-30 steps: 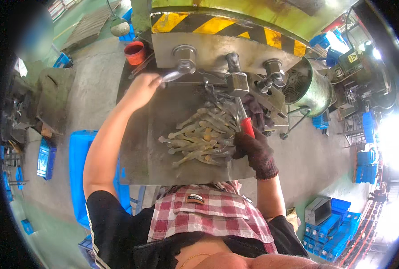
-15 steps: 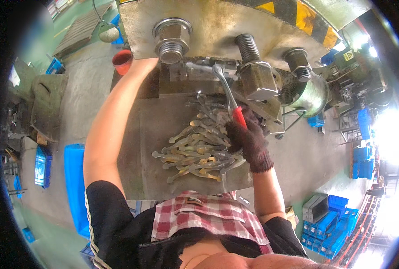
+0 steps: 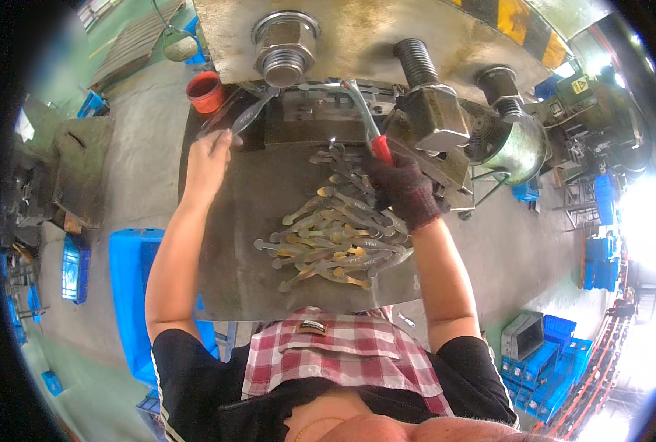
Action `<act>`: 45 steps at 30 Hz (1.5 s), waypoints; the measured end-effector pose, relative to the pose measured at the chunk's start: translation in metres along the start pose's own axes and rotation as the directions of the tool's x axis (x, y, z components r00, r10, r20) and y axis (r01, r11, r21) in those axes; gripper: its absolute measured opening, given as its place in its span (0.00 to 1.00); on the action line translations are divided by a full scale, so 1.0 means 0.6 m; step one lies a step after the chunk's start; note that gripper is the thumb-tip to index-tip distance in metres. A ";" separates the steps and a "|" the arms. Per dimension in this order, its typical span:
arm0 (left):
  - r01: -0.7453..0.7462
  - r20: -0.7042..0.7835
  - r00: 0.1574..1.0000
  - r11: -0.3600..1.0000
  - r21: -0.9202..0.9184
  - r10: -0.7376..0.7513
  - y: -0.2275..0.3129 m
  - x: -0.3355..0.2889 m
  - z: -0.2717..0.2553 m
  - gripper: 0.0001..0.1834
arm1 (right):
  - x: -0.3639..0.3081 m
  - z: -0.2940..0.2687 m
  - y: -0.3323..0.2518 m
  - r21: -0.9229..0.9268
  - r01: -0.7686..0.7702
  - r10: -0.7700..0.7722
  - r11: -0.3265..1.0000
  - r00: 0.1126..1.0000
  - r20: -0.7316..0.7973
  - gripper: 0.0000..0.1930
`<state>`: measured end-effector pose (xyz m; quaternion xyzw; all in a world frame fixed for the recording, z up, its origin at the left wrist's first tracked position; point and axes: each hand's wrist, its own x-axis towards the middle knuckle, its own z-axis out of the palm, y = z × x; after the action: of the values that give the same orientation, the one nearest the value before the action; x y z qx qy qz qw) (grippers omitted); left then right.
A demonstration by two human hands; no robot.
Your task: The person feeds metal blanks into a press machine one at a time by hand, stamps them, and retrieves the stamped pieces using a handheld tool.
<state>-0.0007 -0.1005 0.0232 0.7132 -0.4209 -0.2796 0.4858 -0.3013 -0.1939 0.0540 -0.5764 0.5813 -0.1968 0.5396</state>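
My bare left hand (image 3: 210,158) is closed on one end of a metal forging (image 3: 250,116), a long dark piece with a narrow far tip, over the left of the press bed. My right hand (image 3: 401,188), in a dark knitted glove, grips the red handle of a pair of metal tongs (image 3: 362,107). Their far tip reaches under the press head, by another grey metal piece (image 3: 317,87) on the die (image 3: 317,110). A pile of similar forgings (image 3: 335,247) lies on the metal table (image 3: 225,243) between my arms.
The heavy press head (image 3: 357,37) with large bolts and nuts hangs just above my hands. A red cup (image 3: 205,92) stands at the table's far left corner. A blue bin (image 3: 132,295) is beside my left arm. Blue crates (image 3: 545,368) are stacked at the lower right.
My left hand has drawn back from under the press head, toward the lower left, and now shows holding a metal forging. The tongs in my right hand have shifted slightly away and left.
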 end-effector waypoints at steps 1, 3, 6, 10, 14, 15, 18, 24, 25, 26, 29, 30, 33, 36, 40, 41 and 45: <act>0.024 0.016 1.000 0.999 -0.026 -0.024 -0.002 -0.008 0.002 0.18 | -0.016 0.002 -0.017 -0.001 0.005 -0.005 1.000 1.000 -0.001 0.16; 0.035 0.028 0.999 0.999 -0.041 -0.034 -0.014 -0.019 0.006 0.18 | -0.044 0.008 -0.032 -0.124 -0.033 0.025 0.992 0.998 -0.065 0.16; 0.129 0.141 0.985 0.971 -0.201 -0.102 -0.010 -0.036 0.014 0.18 | -0.061 -0.012 0.044 0.079 -0.029 0.026 0.996 0.999 0.038 0.17; 0.193 0.287 0.950 0.955 -0.225 -0.124 -0.006 -0.045 0.027 0.18 | -0.118 -0.012 0.082 0.106 -0.063 0.032 0.992 0.961 0.274 0.18; 0.220 0.375 0.917 0.957 -0.188 -0.137 0.002 -0.045 0.031 0.17 | -0.148 0.007 0.071 0.292 -0.153 0.012 0.944 0.901 0.435 0.20; 0.224 0.427 0.895 0.956 -0.187 -0.127 0.004 -0.046 0.034 0.17 | -0.148 0.009 0.074 0.296 -0.154 0.013 0.943 0.903 0.429 0.20; 0.253 0.536 0.834 0.953 -0.169 -0.127 0.020 -0.035 0.032 0.16 | -0.144 0.004 0.080 0.172 -0.086 0.008 0.981 0.912 0.411 0.19; -0.168 0.444 0.888 0.984 0.066 0.122 -0.001 -0.039 0.062 0.12 | -0.165 -0.023 0.080 0.013 -0.120 0.105 0.993 0.916 0.388 0.19; -0.537 0.311 0.839 0.775 0.334 0.447 -0.002 -0.046 0.073 0.11 | -0.169 -0.027 0.079 -0.017 -0.180 0.174 0.984 0.920 0.350 0.19; -0.615 0.308 0.780 0.577 0.536 0.545 0.011 -0.055 0.076 0.08 | -0.171 -0.032 0.079 -0.044 -0.240 0.242 0.970 0.919 0.311 0.19; -0.765 0.390 0.558 0.271 0.585 0.732 0.005 -0.055 0.081 0.10 | -0.176 -0.043 0.116 0.268 -0.171 0.076 0.948 0.940 0.333 0.17; -0.766 0.391 0.555 0.269 0.584 0.735 0.007 -0.059 0.081 0.10 | -0.177 -0.042 0.118 0.269 -0.169 0.073 0.948 0.941 0.331 0.17; -0.831 0.464 0.452 0.171 0.529 0.762 0.012 -0.065 0.092 0.13 | -0.182 -0.040 0.122 0.467 -0.305 0.044 0.830 0.870 0.490 0.17; -0.873 0.500 0.382 0.125 0.472 0.777 0.016 -0.061 0.109 0.17 | -0.182 -0.053 0.137 0.329 -0.307 0.105 0.893 0.853 0.511 0.17; -0.749 0.387 0.632 0.402 0.526 0.671 0.002 -0.061 0.185 0.23 | -0.221 -0.098 0.150 0.256 -0.277 0.196 0.926 0.934 0.300 0.17; -0.715 0.423 0.691 0.468 0.519 0.586 -0.002 -0.062 0.207 0.25 | -0.234 -0.108 0.155 0.265 -0.229 0.179 0.937 0.964 0.197 0.17; -0.715 0.566 0.678 0.600 0.359 0.469 0.012 -0.072 0.352 0.23 | -0.264 -0.131 0.209 0.548 -0.141 0.145 0.825 0.989 0.035 0.17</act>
<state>-0.1949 -0.1606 -0.0490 0.5579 -0.7927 -0.1067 0.2212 -0.4651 -0.0525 0.0374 -0.3516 0.5442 -0.3166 0.6928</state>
